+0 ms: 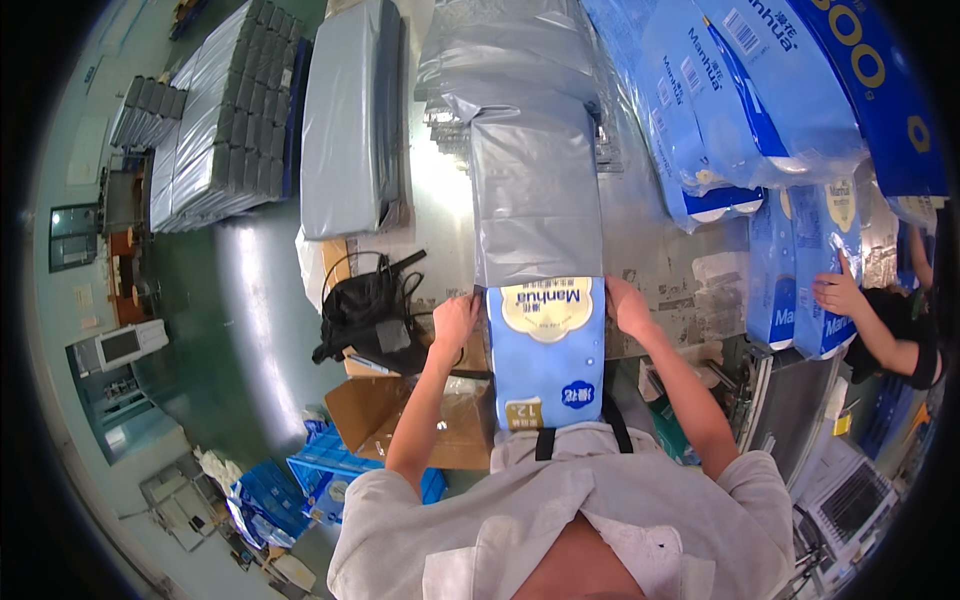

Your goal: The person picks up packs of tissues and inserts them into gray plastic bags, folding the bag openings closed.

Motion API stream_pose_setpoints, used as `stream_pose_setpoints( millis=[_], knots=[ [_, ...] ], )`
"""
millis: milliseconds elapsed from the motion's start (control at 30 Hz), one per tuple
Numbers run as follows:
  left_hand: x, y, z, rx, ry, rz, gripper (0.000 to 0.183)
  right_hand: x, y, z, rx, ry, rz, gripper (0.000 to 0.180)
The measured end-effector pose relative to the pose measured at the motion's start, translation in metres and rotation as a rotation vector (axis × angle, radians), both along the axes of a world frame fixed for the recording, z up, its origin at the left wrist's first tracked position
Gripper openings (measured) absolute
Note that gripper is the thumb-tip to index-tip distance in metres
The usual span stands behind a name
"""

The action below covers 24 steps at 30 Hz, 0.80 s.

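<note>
A blue Manhua tissue pack [544, 352] lies lengthwise in front of me, its near end against my waist. Its far part is inside a grey plastic bag [536, 202], whose open edge crosses the pack. At the left corner of that edge, my left hand [456, 322] has its fingers closed on the bag. My right hand [628, 306] holds the opposite corner, at the pack's right side; its fingertips are partly hidden. More grey bags [510, 45] lie in a layered stack beyond.
Blue packs [720, 97] in clear film are heaped at the far right of the metal table [637, 225]. A co-worker's hand [838, 291] touches upright packs [821, 262]. Left are a long grey bundle [349, 127], a black bag [367, 315] and an open cardboard box [367, 412].
</note>
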<state>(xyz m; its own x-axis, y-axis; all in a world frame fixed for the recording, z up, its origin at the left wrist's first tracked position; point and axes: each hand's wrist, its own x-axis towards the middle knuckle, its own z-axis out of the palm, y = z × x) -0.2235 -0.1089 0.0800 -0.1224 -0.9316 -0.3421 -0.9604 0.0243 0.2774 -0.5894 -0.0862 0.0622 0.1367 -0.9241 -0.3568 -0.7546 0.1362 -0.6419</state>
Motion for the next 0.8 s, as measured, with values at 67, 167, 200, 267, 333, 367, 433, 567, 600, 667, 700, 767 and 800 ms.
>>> stream_pose_setpoints(
  millis=[67, 167, 200, 267, 333, 367, 433, 567, 600, 667, 700, 767, 800],
  knots=[
    [-0.003, 0.010, 0.006, -0.030, 0.002, 0.066, 0.029, 0.015, 0.006, 0.007, 0.012, 0.040, -0.129, 0.022],
    [-0.019, -0.003, 0.013, -0.031, 0.033, 0.184, 0.022, 0.019, 0.006, 0.000, -0.002, 0.081, -0.212, 0.023],
    [-0.017, -0.006, 0.009, -0.029, -0.031, 0.129, 0.020, 0.020, 0.003, -0.009, -0.015, 0.091, -0.223, 0.024],
    [-0.011, -0.008, -0.021, -0.023, -0.151, 0.004, 0.018, 0.021, 0.007, -0.033, -0.032, 0.157, -0.141, 0.024],
    [-0.019, 0.005, -0.035, -0.033, -0.170, 0.014, 0.017, 0.008, 0.030, -0.032, -0.066, 0.191, -0.049, 0.023],
    [-0.017, 0.018, -0.035, -0.031, -0.182, -0.004, 0.018, 0.004, 0.042, -0.021, -0.105, 0.185, 0.020, 0.022],
    [-0.009, 0.060, -0.039, -0.087, -0.149, -0.022, 0.018, -0.004, 0.076, 0.002, -0.160, 0.160, 0.143, 0.021],
    [-0.031, 0.118, -0.012, 0.027, -0.208, -0.082, 0.020, -0.025, 0.138, -0.002, -0.129, 0.153, 0.211, 0.017],
    [-0.034, 0.131, -0.013, 0.042, -0.218, -0.107, 0.020, -0.029, 0.150, -0.010, -0.096, 0.170, 0.267, 0.018],
    [-0.051, 0.150, -0.003, 0.035, -0.208, -0.059, 0.020, -0.038, 0.161, -0.014, -0.037, 0.175, 0.263, 0.019],
    [-0.061, 0.155, 0.005, 0.027, -0.204, -0.034, 0.020, -0.044, 0.162, -0.015, -0.002, 0.173, 0.262, 0.019],
    [-0.070, 0.163, 0.013, 0.036, -0.211, -0.004, 0.020, -0.053, 0.161, -0.023, 0.112, 0.143, 0.199, 0.024],
    [-0.074, 0.165, 0.016, 0.040, -0.214, 0.009, 0.021, -0.051, 0.164, -0.027, 0.111, 0.071, 0.039, 0.026]
  ],
)
